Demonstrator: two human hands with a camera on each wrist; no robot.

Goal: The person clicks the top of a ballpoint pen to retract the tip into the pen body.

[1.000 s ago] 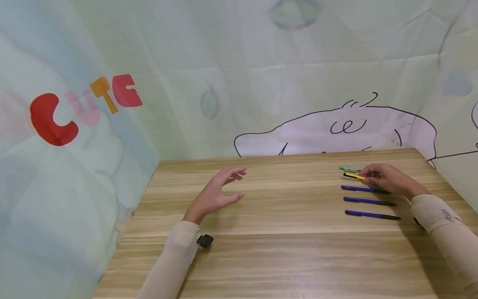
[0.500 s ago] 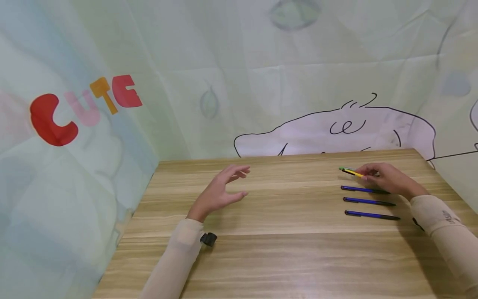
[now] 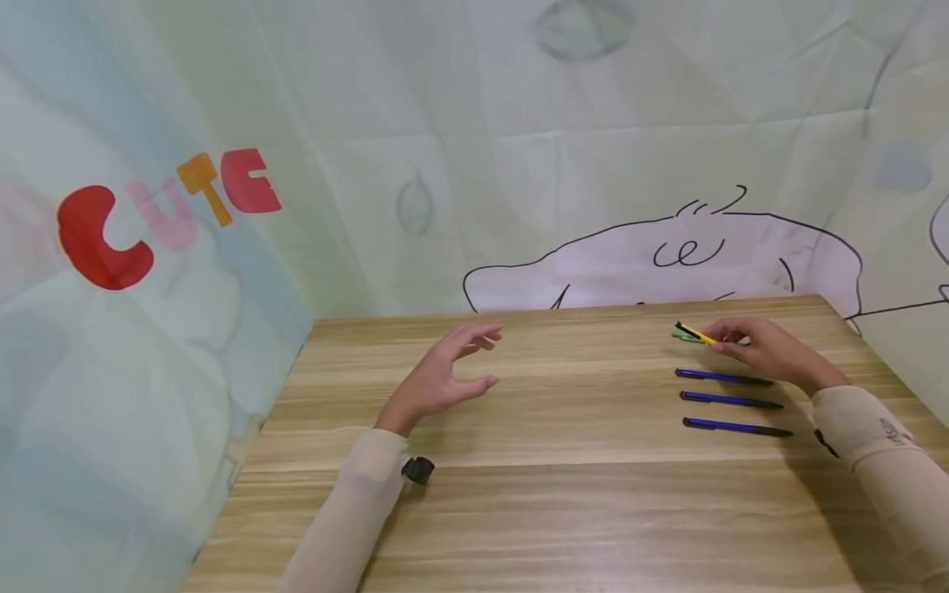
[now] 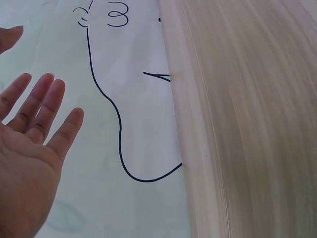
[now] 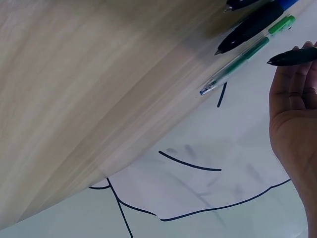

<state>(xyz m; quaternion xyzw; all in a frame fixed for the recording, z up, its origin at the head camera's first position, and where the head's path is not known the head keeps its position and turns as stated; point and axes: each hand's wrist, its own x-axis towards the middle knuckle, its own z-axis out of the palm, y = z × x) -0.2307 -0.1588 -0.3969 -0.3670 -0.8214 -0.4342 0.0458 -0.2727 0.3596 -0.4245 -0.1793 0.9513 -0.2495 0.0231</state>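
My right hand (image 3: 771,352) pinches a yellow pen (image 3: 697,333) with a black clip, raised off the table at its far right. The black grip and tip of that pen poke out from the fingers in the right wrist view. Below the yellow pen, partly covered by it and the hand, lies a green pen (image 5: 242,63) with a clear barrel. Three blue pens (image 3: 730,400) with dark grips lie in a row nearer the person. My left hand (image 3: 437,375) hovers over the left side of the table, holding nothing, fingers loosely bent and thumb apart.
The wooden table (image 3: 519,511) meets a printed cloth backdrop (image 3: 445,165) at its far edge, with another cloth side on the left. A small black device (image 3: 418,470) is on the left wrist. Both forearms come in from the near side.
The right hand has lifted the yellow pen slightly and tilted its clip end up, over the green pen. My left hand has drifted a little to the right.
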